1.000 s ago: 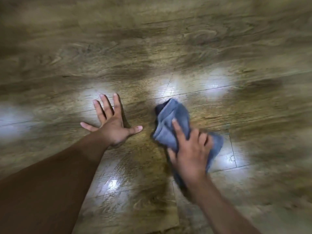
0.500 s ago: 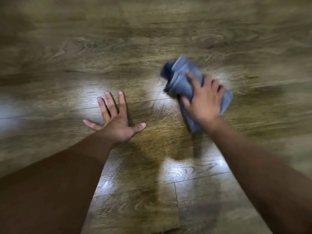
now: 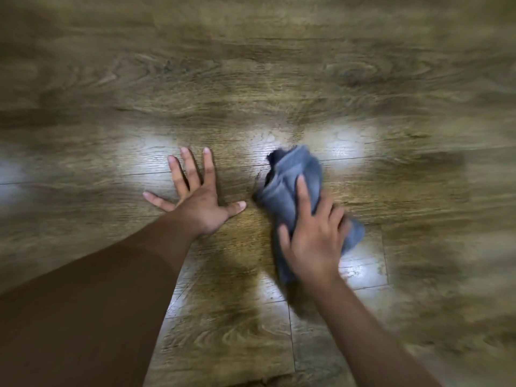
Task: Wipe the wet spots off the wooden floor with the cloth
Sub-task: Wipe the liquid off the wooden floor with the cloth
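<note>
A crumpled grey-blue cloth (image 3: 290, 185) lies on the wooden floor (image 3: 251, 88) right of centre. My right hand (image 3: 312, 236) presses down on the cloth's near half, fingers spread over it and gripping it. My left hand (image 3: 198, 199) rests flat on the floor to the left of the cloth, fingers splayed, holding nothing. Tiny dark specks and a damp sheen (image 3: 265, 141) show on the boards just beyond the cloth. The picture is motion-blurred.
Bright glare patches sit on the boards at the left (image 3: 145, 146), at the right beyond the cloth (image 3: 343, 143) and near my right wrist (image 3: 360, 266). Plank seams (image 3: 290, 331) run across and toward me. Nothing else stands on the floor.
My right hand has pulled the cloth back toward me and leftward from its far position half a second ago. My left hand has stayed planted on the floor.
</note>
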### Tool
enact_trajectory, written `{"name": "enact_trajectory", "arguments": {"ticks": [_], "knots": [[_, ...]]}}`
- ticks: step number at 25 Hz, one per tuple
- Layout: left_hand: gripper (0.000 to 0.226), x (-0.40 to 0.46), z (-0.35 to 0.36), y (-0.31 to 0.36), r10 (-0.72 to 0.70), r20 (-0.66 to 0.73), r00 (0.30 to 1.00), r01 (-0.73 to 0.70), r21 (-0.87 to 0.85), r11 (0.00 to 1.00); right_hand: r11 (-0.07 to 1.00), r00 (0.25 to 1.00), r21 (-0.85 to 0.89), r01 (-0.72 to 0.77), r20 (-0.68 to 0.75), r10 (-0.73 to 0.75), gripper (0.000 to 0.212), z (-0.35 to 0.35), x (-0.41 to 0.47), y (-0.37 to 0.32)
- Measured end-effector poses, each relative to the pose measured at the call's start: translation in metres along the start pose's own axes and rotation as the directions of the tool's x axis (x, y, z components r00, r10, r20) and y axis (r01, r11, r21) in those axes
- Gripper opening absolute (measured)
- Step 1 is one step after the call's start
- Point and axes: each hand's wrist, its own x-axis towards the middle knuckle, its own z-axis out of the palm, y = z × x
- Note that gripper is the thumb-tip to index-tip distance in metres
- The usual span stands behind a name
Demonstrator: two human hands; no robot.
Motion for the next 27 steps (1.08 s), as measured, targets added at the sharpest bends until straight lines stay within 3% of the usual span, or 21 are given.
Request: {"name": "enact_trajectory", "arguments": {"ticks": [3,6,10,14,19,23,25,27], "knots": [[0.130,0.002,0.001,0.000,-0.019,-0.003,1.000,0.019,0.008,1.000,0.997,0.995,-0.027,0.076,0.060,-0.075,0.093,0.009,-0.059,-0.002],[0.131,0.003,0.002,-0.001,-0.006,-0.016,1.000,0.006,0.010,1.000,0.991,0.992,-0.042,0.127,0.012,-0.126,0.089,0.010,-0.027,0.008],[0.134,0.004,0.003,-0.001,0.009,-0.043,0.999,-0.009,-0.012,1.000,0.999,0.993,-0.018,-0.030,-0.115,0.027,0.077,0.003,0.082,0.005],[0.136,0.003,0.007,-0.002,0.031,-0.085,0.996,-0.033,-0.018,0.999,0.982,0.978,-0.013,-0.187,-0.092,0.185,0.074,-0.003,0.170,0.003],[0.151,0.000,0.006,0.002,0.019,-0.101,0.995,-0.021,-0.025,0.999,0.989,0.987,-0.038,-0.145,-0.077,0.142,0.074,0.000,0.168,0.006],[0.169,-0.001,0.000,0.001,0.009,-0.030,1.000,-0.009,0.013,1.000,0.996,0.995,-0.021,-0.092,-0.036,0.091,0.074,-0.003,0.137,0.006],[0.157,0.001,0.002,0.001,0.033,-0.013,0.999,-0.033,-0.036,0.999,0.997,0.997,-0.022,-0.072,-0.027,0.071,0.073,-0.002,0.104,0.003],[0.125,-0.001,0.003,-0.008,0.085,-0.151,0.985,-0.096,-0.069,0.993,0.999,0.998,0.002,-0.049,-0.028,0.049,0.074,-0.003,0.065,-0.001]]}}
